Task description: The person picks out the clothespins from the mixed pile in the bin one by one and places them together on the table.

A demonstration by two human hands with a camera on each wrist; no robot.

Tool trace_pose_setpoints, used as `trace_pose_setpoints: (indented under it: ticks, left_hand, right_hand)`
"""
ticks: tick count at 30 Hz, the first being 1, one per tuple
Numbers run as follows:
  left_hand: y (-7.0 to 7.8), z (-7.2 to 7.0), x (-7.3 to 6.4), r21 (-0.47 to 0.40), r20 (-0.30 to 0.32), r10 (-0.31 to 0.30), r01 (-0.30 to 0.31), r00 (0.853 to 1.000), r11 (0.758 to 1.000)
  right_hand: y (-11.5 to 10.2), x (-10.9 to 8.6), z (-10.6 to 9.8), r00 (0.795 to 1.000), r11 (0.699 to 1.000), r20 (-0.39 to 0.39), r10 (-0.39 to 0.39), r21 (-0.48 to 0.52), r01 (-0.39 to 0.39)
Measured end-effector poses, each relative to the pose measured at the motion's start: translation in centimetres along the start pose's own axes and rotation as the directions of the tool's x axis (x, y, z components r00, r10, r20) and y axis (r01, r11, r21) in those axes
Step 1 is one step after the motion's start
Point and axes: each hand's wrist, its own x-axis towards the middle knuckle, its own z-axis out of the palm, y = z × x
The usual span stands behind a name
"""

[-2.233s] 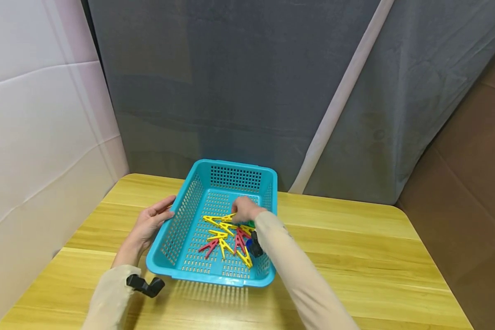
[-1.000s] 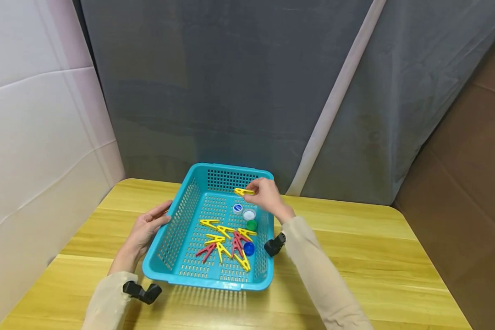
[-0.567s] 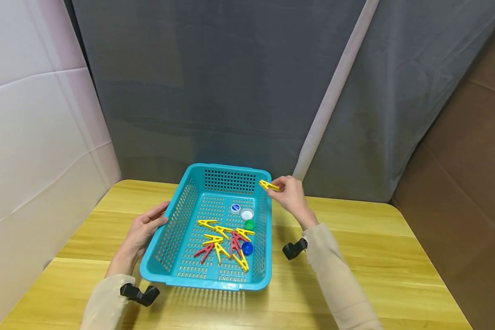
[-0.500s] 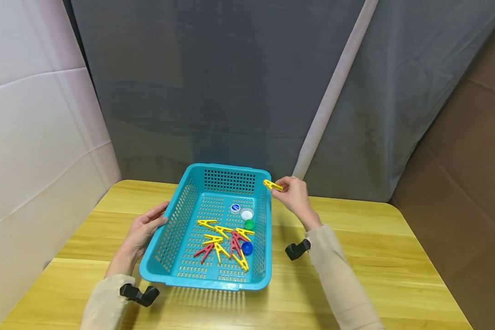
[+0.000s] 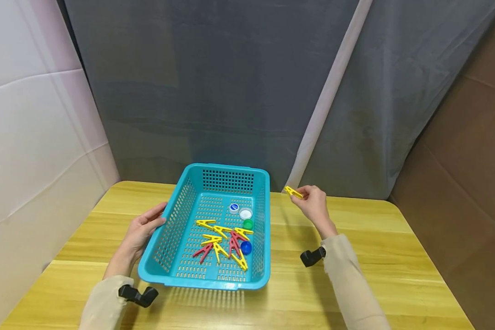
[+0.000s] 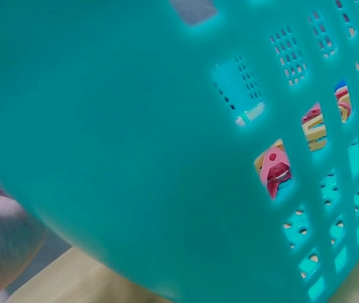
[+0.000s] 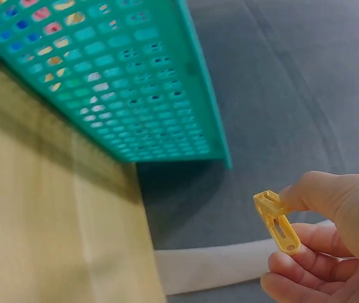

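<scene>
In the head view a turquoise plastic basket (image 5: 206,284) stands on the wooden table. My left hand (image 5: 138,233) holds its left side, thumb at the rim and fingers along the outer wall. In the left wrist view the basket wall (image 6: 135,158) hides most of that hand (image 6: 2,233). Right of the basket, my right hand (image 5: 315,206) pinches a yellow clothespin (image 5: 293,192) between thumb and fingers, above the table. The right wrist view shows this clothespin (image 7: 276,221) at the fingertips. Inside the basket lie several yellow clothespins (image 5: 220,250) and red ones (image 5: 203,251).
Along the basket's right side lie a blue cap (image 5: 245,248), a green cap (image 5: 248,224), a white cap (image 5: 245,213) and a white-and-blue cap (image 5: 233,208). The table (image 5: 354,261) reaches to a grey curtain (image 5: 231,91) behind. Black wrist mounts (image 5: 312,256) sit on both sleeves.
My right hand has lifted a yellow clothespin out of the basket and carried it over the right rim to the right. My left hand has stayed at the basket's left side.
</scene>
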Motion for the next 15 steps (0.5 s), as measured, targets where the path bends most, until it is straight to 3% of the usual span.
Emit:
trace_pose_setpoints:
  ticks: [15]
  left_hand:
    - [0.1, 0.0, 0.0, 0.037, -0.008, -0.016, 0.016, 1.000, 0.999]
  right_hand:
    - [3.9, -1.8, 2.6, 0.997, 0.997, -0.007, 0.078, -0.016, -0.078]
